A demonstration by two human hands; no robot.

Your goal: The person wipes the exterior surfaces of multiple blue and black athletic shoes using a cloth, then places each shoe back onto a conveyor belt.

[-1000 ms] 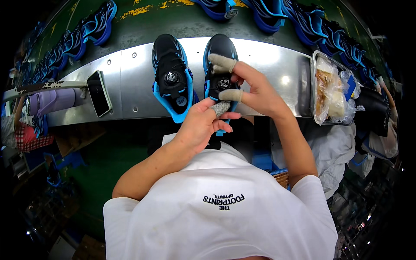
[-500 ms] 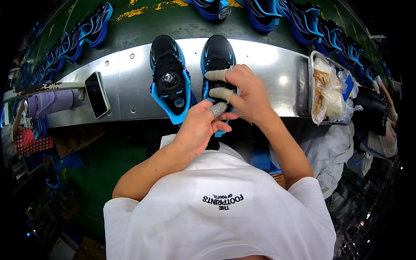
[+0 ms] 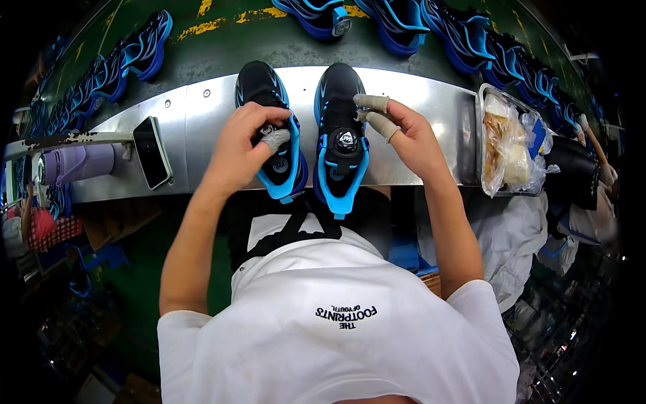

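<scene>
Two black shoes with bright blue trim stand side by side on the metal bench (image 3: pixel 202 155), toes pointing away from me. Over the left shoe (image 3: pixel 256 84), my left hand (image 3: pixel 242 145) is closed, its thumb and fingers pinching the round dial (image 3: pixel 268 130) on the tongue. A grey cover wraps that thumb. The right shoe (image 3: pixel 339 84) has its own dial (image 3: pixel 346 140) in plain sight. Beside its right edge, my right hand (image 3: pixel 410 138) is open, with beige covers on thumb and index finger. Those fingertips reach the side of the shoe's upper.
A phone (image 3: pixel 152 153) and a purple bottle (image 3: pixel 77 161) lie at the left. On the right sits a metal tray (image 3: pixel 480 135) of plastic-wrapped items. Beyond the bench, rows of similar shoes (image 3: pixel 397 30) stand on a green surface (image 3: pixel 229 47).
My left hand has moved left from the right shoe to the left shoe's dial. My right hand has drawn off the right shoe's tongue to its right side, uncovering the dial.
</scene>
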